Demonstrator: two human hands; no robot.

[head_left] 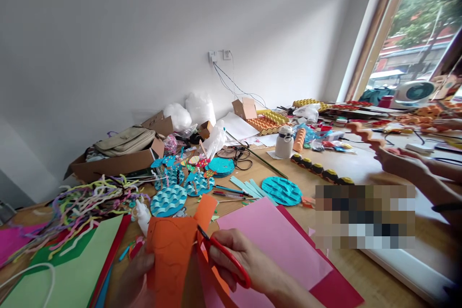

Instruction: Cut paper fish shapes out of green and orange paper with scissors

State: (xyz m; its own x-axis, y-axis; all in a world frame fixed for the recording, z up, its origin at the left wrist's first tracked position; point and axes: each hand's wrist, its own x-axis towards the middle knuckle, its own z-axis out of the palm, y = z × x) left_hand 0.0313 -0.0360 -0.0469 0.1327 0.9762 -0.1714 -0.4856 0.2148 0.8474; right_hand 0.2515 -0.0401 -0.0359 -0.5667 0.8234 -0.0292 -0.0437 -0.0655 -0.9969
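My right hand [252, 260] grips red-handled scissors [231, 256], their dark blades at the edge of a sheet of orange paper [171, 252]. Pencil-like outlines show on that sheet, and a partly cut strip of it hangs beside the blades. At the sheet's left edge, my left hand [135, 269] pinches the paper; it is slightly blurred. Pink paper [274, 240] lies under and beside my right hand, on top of a dark red sheet [335, 288]. A white glue bottle [143, 219] stands just beyond my left hand.
Pipe cleaners [86, 207] and green paper [68, 269] lie at left. Blue wavy paper discs [281, 190] sit ahead, near a white bottle [284, 143]. A cardboard box [108, 169] is by the wall. At right, another person's hands [404, 166] hold an orange egg-carton strip [366, 137].
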